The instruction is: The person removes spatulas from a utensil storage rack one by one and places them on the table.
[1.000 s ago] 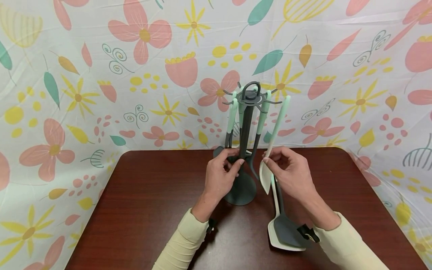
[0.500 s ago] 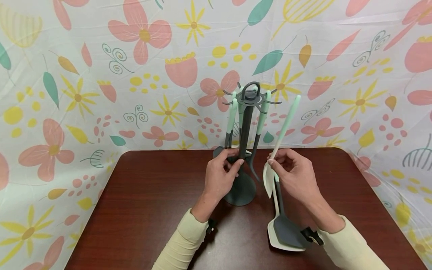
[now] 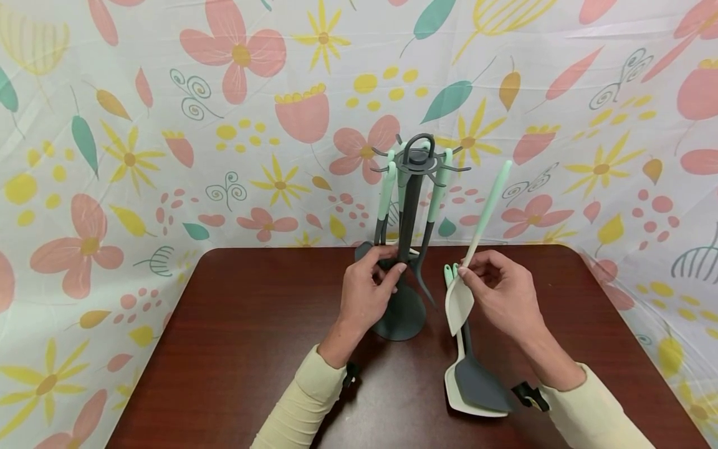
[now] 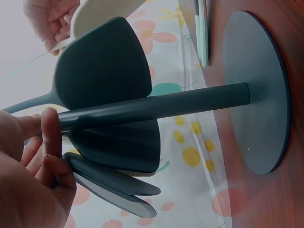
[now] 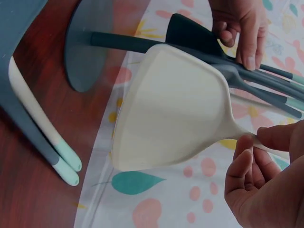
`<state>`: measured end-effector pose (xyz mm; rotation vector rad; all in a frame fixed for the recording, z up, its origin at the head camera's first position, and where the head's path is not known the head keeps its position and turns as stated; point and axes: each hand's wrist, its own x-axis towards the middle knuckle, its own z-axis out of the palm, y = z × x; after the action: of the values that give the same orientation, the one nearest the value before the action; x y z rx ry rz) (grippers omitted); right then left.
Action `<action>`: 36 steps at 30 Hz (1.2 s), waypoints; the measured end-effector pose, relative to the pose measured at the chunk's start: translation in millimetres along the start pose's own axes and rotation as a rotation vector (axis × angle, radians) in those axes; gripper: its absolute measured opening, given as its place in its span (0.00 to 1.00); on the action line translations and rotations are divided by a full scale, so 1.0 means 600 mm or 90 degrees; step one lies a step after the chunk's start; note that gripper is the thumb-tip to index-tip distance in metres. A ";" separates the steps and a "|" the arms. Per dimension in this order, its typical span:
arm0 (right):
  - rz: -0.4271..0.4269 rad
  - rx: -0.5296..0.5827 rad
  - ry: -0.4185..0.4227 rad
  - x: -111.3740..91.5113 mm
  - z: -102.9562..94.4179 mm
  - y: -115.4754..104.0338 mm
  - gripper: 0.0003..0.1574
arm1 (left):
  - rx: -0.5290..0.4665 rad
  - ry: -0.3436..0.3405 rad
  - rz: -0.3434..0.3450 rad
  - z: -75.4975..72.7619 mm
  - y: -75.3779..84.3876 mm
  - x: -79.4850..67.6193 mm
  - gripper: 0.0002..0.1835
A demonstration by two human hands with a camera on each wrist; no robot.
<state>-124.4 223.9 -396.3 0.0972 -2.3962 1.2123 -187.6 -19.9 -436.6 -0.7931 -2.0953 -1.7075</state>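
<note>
In the head view my left hand holds the post of a dark grey utensil stand, thumb and fingers around it. My right hand pinches a cream turner at the neck, its mint handle pointing up and its blade down. The right wrist view shows this wide blade apart from the stand. Dark utensils with mint handles hang from the stand's hooked ring, among them a dark turner and spoon-like heads near my left fingers.
Below my right hand, a grey turner lies overlapping a cream turner on the brown table. Their mint handle ends point towards the back. A flower-patterned cloth hangs behind the table.
My right hand has moved right and slightly down with the cream turner, farther from the stand, and the handle leans more to the right. My left hand stays on the post.
</note>
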 end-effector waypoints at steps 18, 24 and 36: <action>0.002 -0.031 -0.004 -0.005 -0.012 0.020 0.05 | 0.004 -0.006 0.000 -0.002 0.004 0.003 0.17; 0.021 -0.032 -0.022 -0.011 -0.018 0.026 0.07 | 0.003 -0.007 0.000 -0.002 0.003 0.001 0.17; 0.039 -0.044 -0.045 -0.023 -0.028 0.043 0.08 | 0.000 -0.004 -0.002 -0.002 0.004 -0.001 0.17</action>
<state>-112.7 251.1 -412.8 0.0460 -2.5167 1.1690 -185.7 -20.7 -434.9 -0.7974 -2.1022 -1.7079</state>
